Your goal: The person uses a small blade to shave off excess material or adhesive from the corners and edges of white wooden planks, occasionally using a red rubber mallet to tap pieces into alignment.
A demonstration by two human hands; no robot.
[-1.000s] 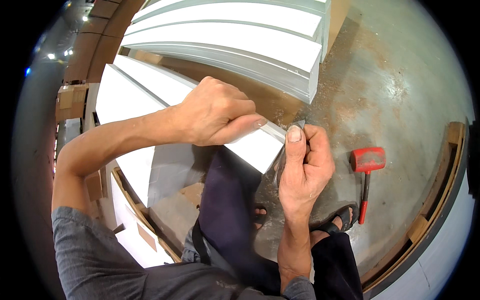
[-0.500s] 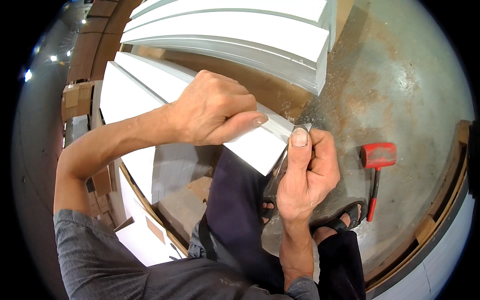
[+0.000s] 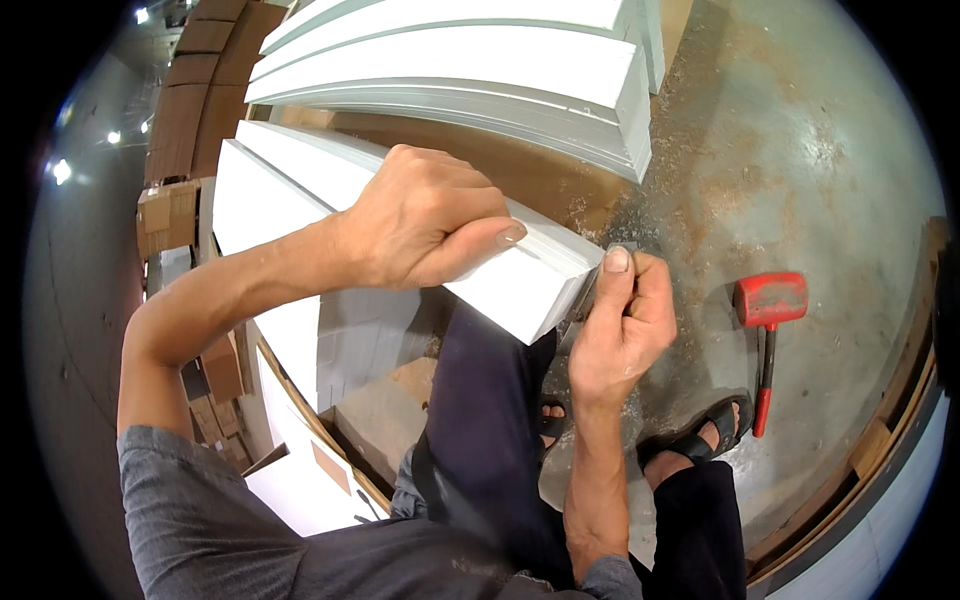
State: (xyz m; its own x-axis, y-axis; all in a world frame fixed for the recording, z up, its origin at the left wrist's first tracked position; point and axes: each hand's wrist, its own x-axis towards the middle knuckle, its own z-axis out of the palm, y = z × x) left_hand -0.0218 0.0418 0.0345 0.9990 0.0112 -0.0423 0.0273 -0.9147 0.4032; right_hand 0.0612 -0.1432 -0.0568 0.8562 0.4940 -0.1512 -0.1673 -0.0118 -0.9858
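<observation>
the white board (image 3: 525,295) lies in the middle of the frame, its near end pointing to the lower right and its length running toward the upper left, under the left hand. the left hand (image 3: 430,220) rests over it a little short of that end, its fingers curled and its thumb laid along the upper face; the fingertips are hidden, so whether they pinch the board one cannot tell. the right hand (image 3: 625,335) is at the board's ridged right end, thumb and bent forefinger pressed together on a thin grey piece (image 3: 622,247), which sits right by the board's corner; its exact kind cannot be made out.

below the board, at lower centre, are the person's dark trousers (image 3: 490,400). more white boards (image 3: 470,62) lie stacked across the top of the frame, with brown cardboard (image 3: 450,142) between them and the held board. a red-headed mallet (image 3: 771,300) lies on the concrete floor (image 3: 800,200) at right, near a black sandal (image 3: 692,445). cardboard boxes (image 3: 168,218) stand at upper left.
</observation>
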